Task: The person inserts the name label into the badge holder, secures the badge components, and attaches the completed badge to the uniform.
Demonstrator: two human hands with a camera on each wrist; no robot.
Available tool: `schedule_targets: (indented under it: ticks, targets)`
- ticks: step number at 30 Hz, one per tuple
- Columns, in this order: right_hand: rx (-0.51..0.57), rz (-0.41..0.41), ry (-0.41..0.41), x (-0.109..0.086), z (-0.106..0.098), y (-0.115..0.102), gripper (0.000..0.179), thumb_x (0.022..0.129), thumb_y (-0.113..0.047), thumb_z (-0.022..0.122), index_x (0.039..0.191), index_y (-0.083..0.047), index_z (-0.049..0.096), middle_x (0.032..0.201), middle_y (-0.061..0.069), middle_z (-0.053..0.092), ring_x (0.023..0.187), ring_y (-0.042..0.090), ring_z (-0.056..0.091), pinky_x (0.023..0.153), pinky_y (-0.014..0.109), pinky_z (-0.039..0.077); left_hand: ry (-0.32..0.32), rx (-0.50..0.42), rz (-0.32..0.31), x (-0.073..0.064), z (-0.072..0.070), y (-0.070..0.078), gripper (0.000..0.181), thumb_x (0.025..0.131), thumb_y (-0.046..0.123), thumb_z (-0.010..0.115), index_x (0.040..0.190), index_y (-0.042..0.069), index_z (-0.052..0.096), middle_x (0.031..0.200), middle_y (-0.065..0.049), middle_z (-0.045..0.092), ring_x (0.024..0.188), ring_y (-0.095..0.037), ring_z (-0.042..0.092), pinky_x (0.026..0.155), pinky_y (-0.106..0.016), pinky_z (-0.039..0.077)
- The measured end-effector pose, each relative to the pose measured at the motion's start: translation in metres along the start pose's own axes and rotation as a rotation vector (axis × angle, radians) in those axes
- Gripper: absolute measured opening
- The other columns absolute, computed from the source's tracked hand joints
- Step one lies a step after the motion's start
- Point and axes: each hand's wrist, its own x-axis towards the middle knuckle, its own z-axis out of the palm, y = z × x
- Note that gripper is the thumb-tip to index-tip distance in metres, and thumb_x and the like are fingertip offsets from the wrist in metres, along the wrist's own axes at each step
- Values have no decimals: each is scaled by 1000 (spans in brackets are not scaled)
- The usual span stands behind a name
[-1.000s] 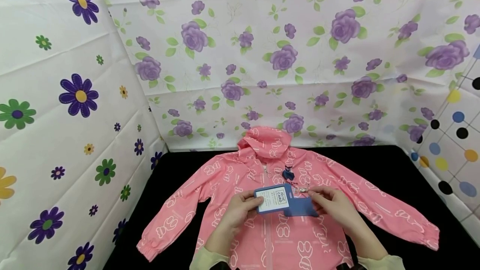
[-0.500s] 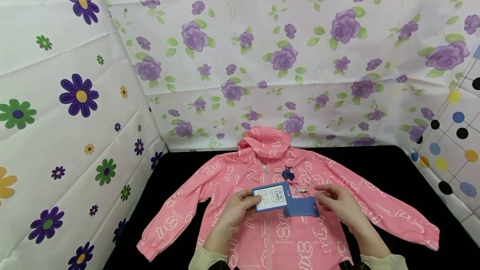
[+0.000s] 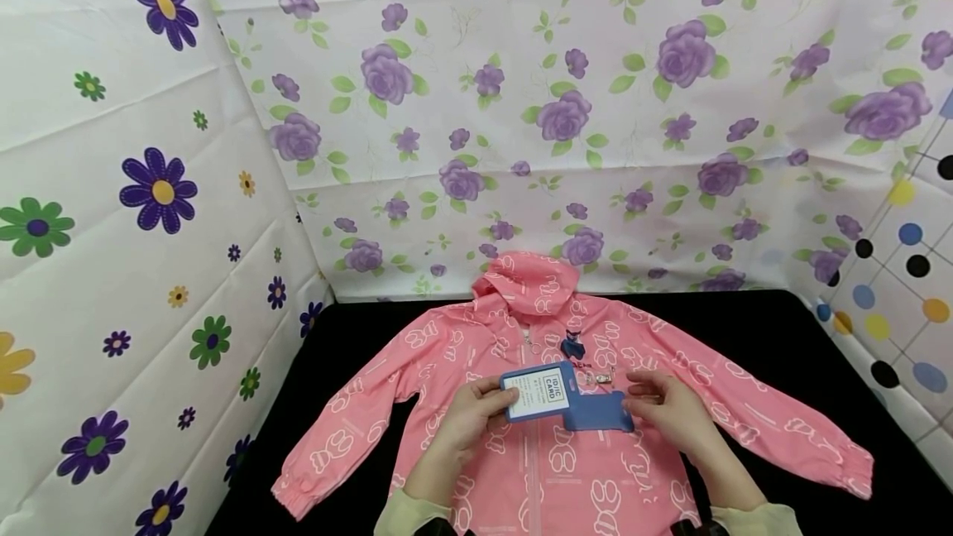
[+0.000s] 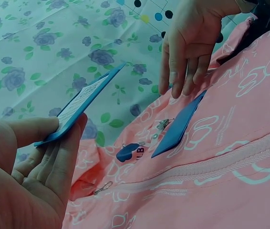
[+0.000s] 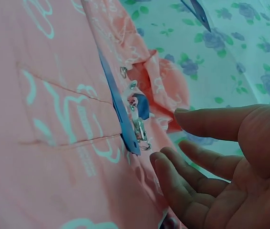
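Note:
My left hand (image 3: pixel 466 418) pinches a blue ID card holder (image 4: pixel 84 107) between thumb and fingers, raised above a pink jacket (image 3: pixel 581 490). Inside the holder is a white insert (image 3: pixel 538 392) printed "ID/IC CARD". A second flat blue piece (image 3: pixel 599 412) lies on the jacket's chest, tilted in both wrist views. Beside it is a small metal clip (image 3: pixel 603 378) with a clear strap. My right hand (image 3: pixel 670 410) is at the right end of this piece, with loosely bent fingers. In the right wrist view nothing lies between its thumb and fingers.
The jacket is spread on a black tabletop (image 3: pixel 342 354), sleeves out to both sides, hood (image 3: pixel 539 292) toward the back. A dark blue patch (image 3: pixel 572 345) marks its chest. A floral cloth (image 3: pixel 462 106) hangs behind, with patterned cloths left and right.
My right hand has drawn back from the flat blue piece to the right, then come back to its right edge. My left hand has shifted slightly left with the card holder.

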Motion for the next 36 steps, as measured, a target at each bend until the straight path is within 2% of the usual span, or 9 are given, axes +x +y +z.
schedule_targets:
  ticks: [13,16,21,26,30,36]
  targets:
    - [-106,-20,12,0,3,0,52,91,-10,86,135,7,66,124,24,71,110,37,71,74,26,60,7,12,3,0,0,0,42,100,5,73,133,-18,60,108,-16,78,87,-16,77,72,-23,63]
    - [-125,-21,16,0,3,0,52,90,-11,86,135,7,67,123,23,72,109,36,72,79,31,62,14,30,2,0,-1,1,43,100,6,73,133,-17,60,109,-16,78,88,-16,77,72,-23,62]
    - [-150,-15,21,0,5,1,53,90,-14,87,135,6,67,122,22,73,110,36,72,90,46,62,17,40,6,0,-2,2,42,100,7,73,133,-17,61,109,-17,78,89,-16,77,73,-23,63]
    - [-171,-1,21,2,6,4,53,89,-16,87,134,5,68,118,19,75,107,34,73,92,50,61,11,33,11,0,-2,3,41,100,6,73,132,-17,61,109,-17,78,90,-17,77,74,-24,63]
    - [-173,-1,6,3,6,5,56,88,-18,88,135,6,67,119,20,74,106,33,73,90,48,61,10,33,13,-1,-2,3,41,100,6,73,132,-17,61,109,-17,78,90,-17,77,75,-25,63]
    - [-181,0,-10,2,8,6,59,88,-17,88,136,8,66,126,22,73,107,32,73,85,39,62,9,18,7,0,-2,3,39,99,4,73,130,-17,62,107,-16,78,89,-17,77,74,-25,63]
